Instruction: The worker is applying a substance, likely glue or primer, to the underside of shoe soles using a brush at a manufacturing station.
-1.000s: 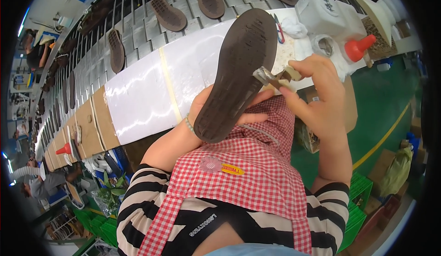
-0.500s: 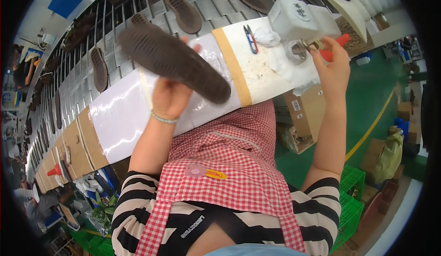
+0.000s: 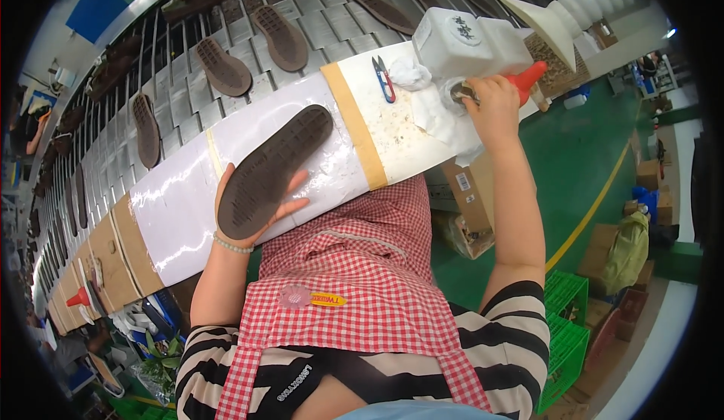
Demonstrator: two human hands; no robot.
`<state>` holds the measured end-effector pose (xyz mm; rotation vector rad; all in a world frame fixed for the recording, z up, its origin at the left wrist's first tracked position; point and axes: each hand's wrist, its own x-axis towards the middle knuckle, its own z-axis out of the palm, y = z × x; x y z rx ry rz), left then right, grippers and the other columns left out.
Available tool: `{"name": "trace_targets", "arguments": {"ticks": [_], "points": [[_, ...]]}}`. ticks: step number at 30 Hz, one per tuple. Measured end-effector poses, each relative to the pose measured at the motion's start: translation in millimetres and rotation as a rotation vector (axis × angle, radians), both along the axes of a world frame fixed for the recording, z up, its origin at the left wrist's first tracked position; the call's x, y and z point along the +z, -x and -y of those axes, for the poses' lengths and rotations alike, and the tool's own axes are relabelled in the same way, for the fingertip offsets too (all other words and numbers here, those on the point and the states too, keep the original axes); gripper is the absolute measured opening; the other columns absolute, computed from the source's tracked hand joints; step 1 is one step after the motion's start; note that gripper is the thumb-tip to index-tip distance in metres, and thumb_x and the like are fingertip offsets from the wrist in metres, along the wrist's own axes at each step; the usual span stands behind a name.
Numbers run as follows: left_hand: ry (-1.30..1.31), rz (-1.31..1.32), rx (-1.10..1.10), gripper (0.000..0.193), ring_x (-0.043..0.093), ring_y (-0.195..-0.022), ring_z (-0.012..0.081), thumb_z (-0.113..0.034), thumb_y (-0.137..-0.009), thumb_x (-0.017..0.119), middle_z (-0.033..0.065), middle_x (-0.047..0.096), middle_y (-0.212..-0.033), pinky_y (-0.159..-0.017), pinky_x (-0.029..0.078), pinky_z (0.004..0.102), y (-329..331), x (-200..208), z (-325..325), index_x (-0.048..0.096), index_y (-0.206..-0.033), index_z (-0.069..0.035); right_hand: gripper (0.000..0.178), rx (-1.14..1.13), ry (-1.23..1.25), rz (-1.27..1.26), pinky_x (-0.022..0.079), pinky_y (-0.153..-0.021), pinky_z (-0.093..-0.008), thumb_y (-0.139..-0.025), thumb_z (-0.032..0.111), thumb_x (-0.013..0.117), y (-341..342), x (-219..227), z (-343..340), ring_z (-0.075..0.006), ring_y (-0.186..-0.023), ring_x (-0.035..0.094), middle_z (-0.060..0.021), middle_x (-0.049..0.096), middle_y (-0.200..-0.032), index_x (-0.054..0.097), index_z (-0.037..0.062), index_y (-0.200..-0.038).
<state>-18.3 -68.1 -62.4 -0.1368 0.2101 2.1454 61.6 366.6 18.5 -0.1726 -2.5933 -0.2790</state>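
Observation:
A dark brown shoe sole lies tilted across my left hand, its gridded side up. The thumb runs along its left edge and the fingers show past its right edge. My right hand is over the right end of the white work board, fingers pinched at the mouth of a small clear jar. What the fingertips hold is a small brownish piece, mostly hidden. Just beyond that hand a red cone-shaped nozzle sticks out. White crumpled tissue spreads left of the jar.
Blue-and-red thread snips lie on the board beside a white plastic jug. A slatted metal conveyor beyond carries several soles. A white suction hood stands at the far right. Green crates are below.
My left hand has lowered the sole toward me and turned it, so its far end now points up and right. My right hand has moved left and down to the jar.

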Motion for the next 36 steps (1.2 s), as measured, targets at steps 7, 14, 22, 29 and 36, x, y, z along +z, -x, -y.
{"name": "trace_targets", "arguments": {"ticks": [7, 14, 22, 29, 36], "points": [[-0.093, 0.006, 0.006, 0.069, 0.026, -0.147, 0.0463, -0.047, -0.098, 0.041, 0.0185, 0.034, -0.159, -0.115, 0.018, 0.0733, -10.9, 0.3, -19.8, 0.037, -0.153, -0.005, 0.039, -0.124, 0.171, 0.062, 0.049, -0.088, -0.0469, -0.076, 0.015, 0.079, -25.9, 16.3, -12.4, -0.0371, -0.100, 0.062, -0.0169, 0.068, -0.101, 0.069, 0.0025, -0.111], [-0.204, 0.113, 0.045, 0.062, 0.031, -0.146, 0.0423, -0.047, -0.102, 0.042, 0.0176, 0.042, -0.154, -0.116, 0.020, 0.0713, -8.7, 10.2, -58.5, 0.042, -0.149, -0.006, 0.045, 0.118, 1.148, -0.177, 0.047, -0.098, -0.0348, -0.077, 0.002, 0.078, -40.2, 46.0, 53.9, -0.0219, -0.109, 0.064, -0.0102, 0.070, -0.111, 0.068, 0.0040, -0.121], [0.142, -0.475, 0.090, 0.049, 0.059, -0.125, 0.0323, -0.029, -0.108, 0.038, 0.0196, 0.053, -0.142, -0.107, 0.050, 0.0455, -20.5, 39.1, -71.3, 0.043, -0.145, 0.002, 0.050, 0.690, 0.524, -0.080, 0.044, -0.104, -0.0474, -0.066, 0.000, 0.078, -16.0, 45.3, 195.1, -0.0293, -0.115, 0.061, -0.0045, 0.068, -0.106, 0.071, 0.0104, -0.114], [-0.175, -0.125, 0.087, 0.046, 0.060, -0.123, 0.0290, -0.023, -0.107, 0.038, 0.0182, 0.056, -0.139, -0.104, 0.051, 0.0406, -24.5, 26.1, -72.6, 0.043, -0.146, 0.000, 0.048, 0.766, 0.492, -0.022, 0.041, -0.106, -0.0510, -0.064, 0.005, 0.078, -14.6, 33.2, 208.6, -0.0274, -0.114, 0.061, -0.0010, 0.069, -0.103, 0.072, 0.0118, -0.111], [-0.092, -0.182, 0.104, 0.043, 0.064, -0.115, 0.0261, -0.019, -0.107, 0.037, 0.0189, 0.059, -0.133, -0.099, 0.055, 0.0384, -24.9, 25.7, -75.0, 0.045, -0.144, 0.002, 0.043, 0.781, 0.508, -0.016, 0.040, -0.107, -0.0518, -0.064, 0.008, 0.078, -18.0, 31.6, 209.5, -0.0263, -0.114, 0.061, -0.0008, 0.069, -0.104, 0.073, 0.0106, -0.106]]}}
